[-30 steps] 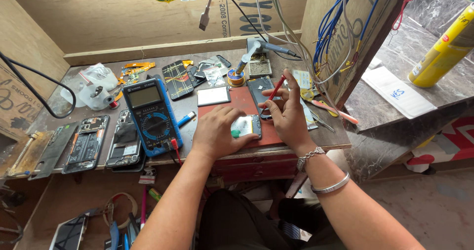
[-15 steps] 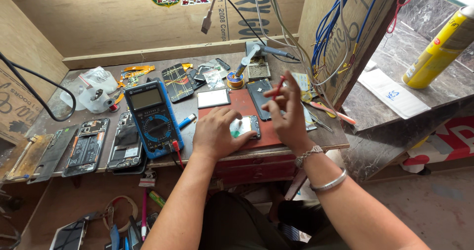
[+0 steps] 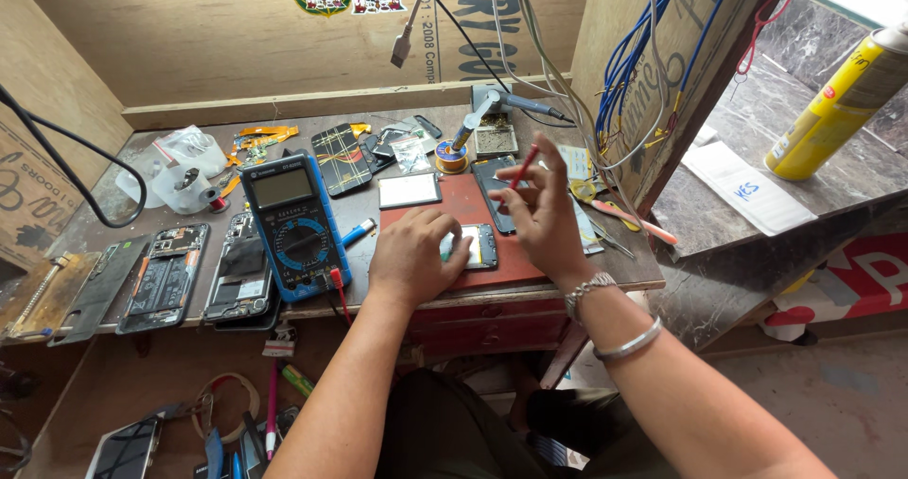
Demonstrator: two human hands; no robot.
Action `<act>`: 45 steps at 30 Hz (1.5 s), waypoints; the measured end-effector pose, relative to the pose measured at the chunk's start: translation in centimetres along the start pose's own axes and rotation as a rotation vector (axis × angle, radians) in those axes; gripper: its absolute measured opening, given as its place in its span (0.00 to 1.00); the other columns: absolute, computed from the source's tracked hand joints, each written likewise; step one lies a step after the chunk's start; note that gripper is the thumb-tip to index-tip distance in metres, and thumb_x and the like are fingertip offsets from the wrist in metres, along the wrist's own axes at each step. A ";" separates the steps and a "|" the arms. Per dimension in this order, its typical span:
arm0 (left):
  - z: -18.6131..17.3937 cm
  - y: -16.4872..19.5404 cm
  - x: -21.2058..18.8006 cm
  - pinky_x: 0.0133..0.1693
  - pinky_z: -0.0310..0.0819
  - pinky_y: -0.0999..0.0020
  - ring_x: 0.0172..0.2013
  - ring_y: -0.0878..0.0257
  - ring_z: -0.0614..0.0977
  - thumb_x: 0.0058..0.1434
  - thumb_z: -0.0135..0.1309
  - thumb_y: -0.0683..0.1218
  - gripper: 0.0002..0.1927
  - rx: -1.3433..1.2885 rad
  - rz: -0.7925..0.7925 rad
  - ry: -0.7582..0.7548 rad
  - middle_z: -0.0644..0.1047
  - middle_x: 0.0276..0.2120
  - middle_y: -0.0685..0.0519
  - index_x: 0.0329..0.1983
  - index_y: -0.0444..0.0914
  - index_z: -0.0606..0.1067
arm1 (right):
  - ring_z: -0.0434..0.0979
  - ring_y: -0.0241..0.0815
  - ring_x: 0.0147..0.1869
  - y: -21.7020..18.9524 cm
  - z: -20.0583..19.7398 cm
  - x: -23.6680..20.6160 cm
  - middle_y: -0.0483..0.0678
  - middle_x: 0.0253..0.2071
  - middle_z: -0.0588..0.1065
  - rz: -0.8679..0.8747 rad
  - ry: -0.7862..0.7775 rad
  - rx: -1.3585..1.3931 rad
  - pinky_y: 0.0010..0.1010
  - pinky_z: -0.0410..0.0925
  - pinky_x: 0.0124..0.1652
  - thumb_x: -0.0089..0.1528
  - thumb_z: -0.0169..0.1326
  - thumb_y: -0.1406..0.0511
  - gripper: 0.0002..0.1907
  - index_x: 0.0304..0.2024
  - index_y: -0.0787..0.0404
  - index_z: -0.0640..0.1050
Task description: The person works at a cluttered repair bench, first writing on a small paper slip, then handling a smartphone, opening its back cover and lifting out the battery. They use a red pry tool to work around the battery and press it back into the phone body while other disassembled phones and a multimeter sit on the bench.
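My left hand (image 3: 413,252) presses down on a small opened phone (image 3: 478,247) that lies on a red mat (image 3: 468,205) at the front of the bench. My right hand (image 3: 544,214) hovers just right of the phone, fingers pinched on a thin red-handled tool (image 3: 523,165) that points up and away from me. Two metal bangles (image 3: 615,323) ring my right wrist.
A blue multimeter (image 3: 291,222) sits left of the mat with several opened phones (image 3: 170,276) beyond it. A soldering iron stand (image 3: 492,120) and solder spool (image 3: 452,160) stand behind. Wires (image 3: 567,72) hang over the bench. A yellow spray can (image 3: 837,101) stands on the right ledge.
My right hand has lifted slightly and turned the red tool more upright. My left hand stays on the phone.
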State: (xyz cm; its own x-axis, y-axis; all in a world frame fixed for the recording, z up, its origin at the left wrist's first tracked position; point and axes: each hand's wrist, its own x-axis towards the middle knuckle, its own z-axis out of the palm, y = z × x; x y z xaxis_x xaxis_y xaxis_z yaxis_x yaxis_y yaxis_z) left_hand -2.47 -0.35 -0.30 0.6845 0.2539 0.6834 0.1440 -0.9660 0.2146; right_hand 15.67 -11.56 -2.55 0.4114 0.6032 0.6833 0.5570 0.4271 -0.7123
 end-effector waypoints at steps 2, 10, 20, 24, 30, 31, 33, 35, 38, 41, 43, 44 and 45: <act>0.3 -0.1 -0.2 0.39 0.76 0.56 0.37 0.52 0.82 0.58 0.60 0.50 0.10 -0.002 -0.022 -0.001 0.79 0.29 0.52 0.27 0.41 0.77 | 0.85 0.44 0.51 0.1 0.5 0.4 0.57 0.56 0.74 -0.021 -0.021 -0.009 0.32 0.78 0.48 0.69 0.48 0.76 0.42 0.77 0.49 0.43; 0.4 -0.6 -0.1 0.38 0.77 0.56 0.36 0.52 0.82 0.59 0.59 0.48 0.07 -0.011 -0.074 -0.024 0.80 0.29 0.51 0.30 0.40 0.78 | 0.85 0.43 0.49 0.5 0.3 0.6 0.56 0.55 0.74 0.129 0.032 0.059 0.32 0.79 0.45 0.68 0.49 0.75 0.40 0.75 0.50 0.45; 0.5 -0.6 -0.2 0.39 0.77 0.56 0.36 0.52 0.82 0.60 0.58 0.48 0.07 0.001 -0.048 -0.027 0.81 0.30 0.51 0.31 0.40 0.78 | 0.85 0.46 0.53 1.0 0.4 0.6 0.59 0.57 0.74 0.121 -0.072 0.100 0.34 0.78 0.51 0.68 0.51 0.76 0.38 0.72 0.51 0.48; 0.6 -0.5 -0.2 0.39 0.77 0.57 0.36 0.53 0.82 0.60 0.58 0.48 0.07 0.005 -0.057 -0.043 0.81 0.30 0.51 0.30 0.40 0.78 | 0.85 0.46 0.53 0.7 0.5 0.7 0.59 0.57 0.74 0.131 -0.104 0.057 0.34 0.78 0.50 0.68 0.51 0.76 0.36 0.71 0.52 0.49; 0.6 -0.4 -0.1 0.39 0.77 0.57 0.35 0.53 0.82 0.60 0.58 0.48 0.07 0.012 -0.048 -0.044 0.81 0.30 0.51 0.30 0.40 0.78 | 0.85 0.46 0.53 0.0 0.7 0.7 0.58 0.57 0.75 0.113 -0.112 -0.003 0.33 0.78 0.49 0.68 0.50 0.75 0.35 0.70 0.52 0.49; 0.6 -0.4 -0.1 0.39 0.77 0.57 0.36 0.52 0.82 0.60 0.58 0.48 0.07 0.011 -0.046 -0.042 0.81 0.30 0.51 0.30 0.40 0.78 | 0.85 0.46 0.53 -0.3 0.7 0.7 0.57 0.55 0.76 0.098 -0.125 -0.023 0.33 0.78 0.49 0.68 0.51 0.74 0.35 0.71 0.52 0.50; 0.5 -0.5 -0.1 0.39 0.77 0.57 0.36 0.52 0.82 0.60 0.58 0.48 0.07 0.009 -0.043 -0.040 0.81 0.30 0.51 0.30 0.40 0.78 | 0.85 0.44 0.53 -0.7 0.8 0.7 0.54 0.53 0.77 0.070 -0.150 -0.063 0.34 0.77 0.49 0.68 0.52 0.72 0.35 0.71 0.52 0.50; 0.5 -0.5 -0.1 0.39 0.77 0.56 0.36 0.52 0.82 0.59 0.58 0.48 0.07 0.008 -0.030 -0.026 0.80 0.30 0.50 0.30 0.40 0.78 | 0.84 0.43 0.51 -0.9 1.0 1.1 0.53 0.50 0.77 -0.087 -0.145 -0.193 0.33 0.77 0.47 0.66 0.56 0.71 0.33 0.69 0.53 0.57; 0.7 -0.6 -0.2 0.39 0.77 0.56 0.36 0.52 0.82 0.59 0.58 0.48 0.07 0.010 -0.035 -0.037 0.80 0.30 0.50 0.30 0.40 0.77 | 0.79 0.41 0.43 -0.6 1.6 2.4 0.51 0.41 0.77 -0.228 -0.103 -0.395 0.33 0.74 0.42 0.63 0.64 0.66 0.30 0.64 0.53 0.66; 0.6 -0.6 -0.2 0.39 0.76 0.55 0.36 0.51 0.82 0.59 0.58 0.48 0.07 0.004 -0.031 -0.031 0.80 0.30 0.50 0.31 0.40 0.77 | 0.75 0.39 0.37 -0.2 2.6 2.5 0.49 0.37 0.75 -0.230 -0.024 -0.333 0.32 0.71 0.38 0.64 0.64 0.67 0.27 0.63 0.54 0.70; 0.5 -0.6 0.0 0.39 0.76 0.55 0.36 0.51 0.82 0.59 0.58 0.48 0.07 -0.004 -0.029 -0.023 0.80 0.30 0.50 0.30 0.40 0.77 | 0.75 0.38 0.36 -0.2 2.7 2.3 0.47 0.36 0.74 -0.193 0.011 -0.238 0.31 0.71 0.38 0.66 0.61 0.68 0.25 0.65 0.54 0.70; 0.5 -0.6 0.0 0.39 0.76 0.55 0.36 0.51 0.82 0.59 0.58 0.48 0.07 -0.009 -0.036 -0.021 0.80 0.30 0.50 0.30 0.40 0.77 | 0.76 0.37 0.36 -0.2 2.4 2.1 0.46 0.35 0.74 -0.171 0.015 -0.209 0.31 0.72 0.40 0.67 0.59 0.68 0.24 0.65 0.54 0.70; 0.4 -0.6 0.0 0.39 0.76 0.55 0.36 0.51 0.82 0.59 0.58 0.48 0.07 -0.016 -0.046 -0.021 0.80 0.29 0.50 0.30 0.40 0.77 | 0.76 0.37 0.36 -0.3 2.3 2.0 0.45 0.34 0.75 -0.146 0.015 -0.180 0.30 0.73 0.41 0.68 0.58 0.68 0.24 0.66 0.53 0.71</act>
State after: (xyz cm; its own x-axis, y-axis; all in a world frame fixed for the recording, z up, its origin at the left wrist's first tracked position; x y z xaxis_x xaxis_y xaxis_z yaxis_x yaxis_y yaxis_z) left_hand -2.27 0.16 -0.76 0.6922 0.2969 0.6578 0.1646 -0.9524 0.2567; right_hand 14.67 -8.92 -1.32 0.3275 0.5330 0.7802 0.7304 0.3810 -0.5669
